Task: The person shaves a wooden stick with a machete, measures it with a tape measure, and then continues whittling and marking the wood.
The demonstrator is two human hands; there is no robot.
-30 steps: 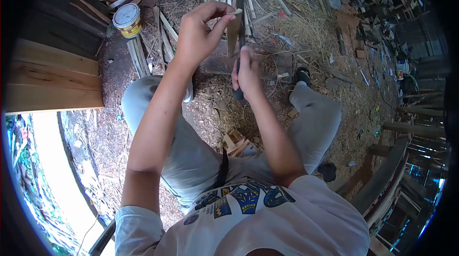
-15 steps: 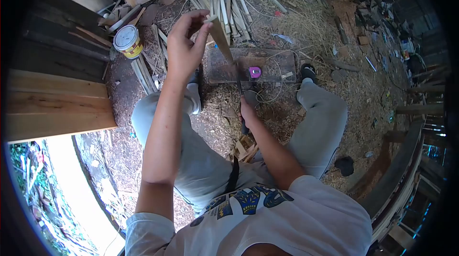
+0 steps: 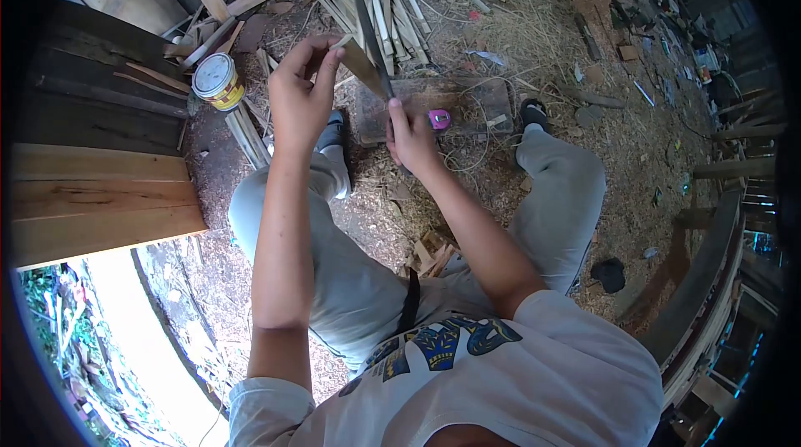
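Note:
My left hand (image 3: 299, 88) pinches the upper end of a thin wooden strip (image 3: 362, 67) between thumb and fingers. The strip slants down toward a thick, worn wooden block (image 3: 372, 126) on the ground. Wrapped round the dark handle of a machete (image 3: 365, 21), my right hand (image 3: 411, 140) is close to the strip's lower part. The long dark blade points up and away, along the right side of the strip. Just right of that hand, a purple tape measure (image 3: 439, 119) lies on the block.
Behind the block lies a pile of cut wooden strips (image 3: 388, 9). A paint bucket (image 3: 215, 80) stands at the left, near stacked planks (image 3: 100, 192). Wood offcuts (image 3: 431, 253) lie between my legs. Shavings and a thin cord (image 3: 467, 159) cover the ground around.
My right hand has come up and left with the machete, whose blade now rises beside the strip instead of reaching low over the block. My left hand keeps its pinch, shifted slightly left.

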